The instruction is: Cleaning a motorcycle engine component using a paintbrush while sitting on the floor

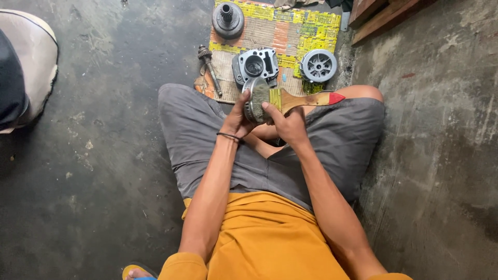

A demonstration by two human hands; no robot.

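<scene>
A dark concrete floor (93, 171) fills the view, with a flattened yellow cardboard sheet (290, 31) lying on it ahead of the seated person's crossed legs. On the cardboard rest an engine cylinder block (255, 65), a round hub (318, 65), a domed cover (227, 19) and a geared shaft (208, 66). Above the lap, the left hand (237, 120) is closed around a round metal part (255, 99). The right hand (289, 124) grips a wooden-handled paintbrush (303, 99), bristles against that part.
</scene>
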